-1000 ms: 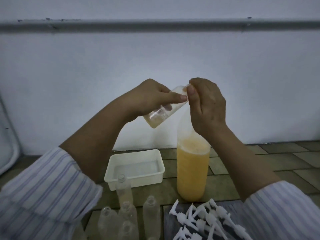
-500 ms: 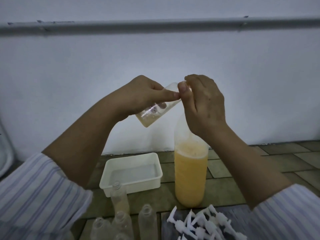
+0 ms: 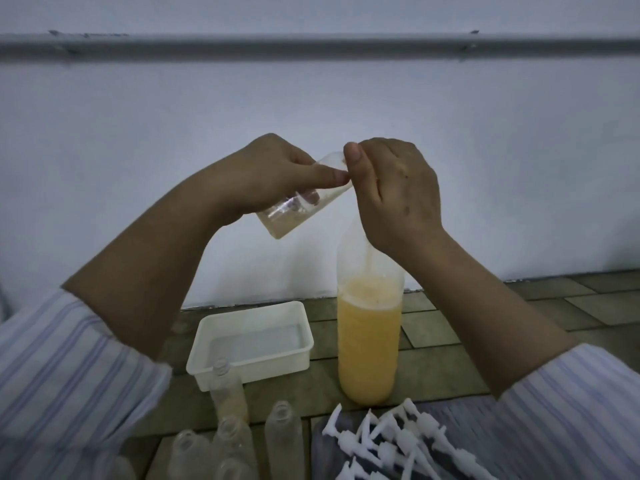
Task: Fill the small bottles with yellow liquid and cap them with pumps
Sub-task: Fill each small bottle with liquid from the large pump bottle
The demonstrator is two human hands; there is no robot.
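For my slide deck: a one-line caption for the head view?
Left hand tilts small bottle; right hand at its neck, above large yellow-liquid bottle.

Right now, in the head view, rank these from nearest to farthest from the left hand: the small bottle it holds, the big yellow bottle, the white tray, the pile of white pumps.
1. Small bottle: tilted, in the left hand's grip.
2. Big yellow bottle: below and to the right.
3. White tray: on the floor straight below; depth unclear, so nearly tied with the big bottle.
4. Pile of white pumps: lowest, at the bottom right.
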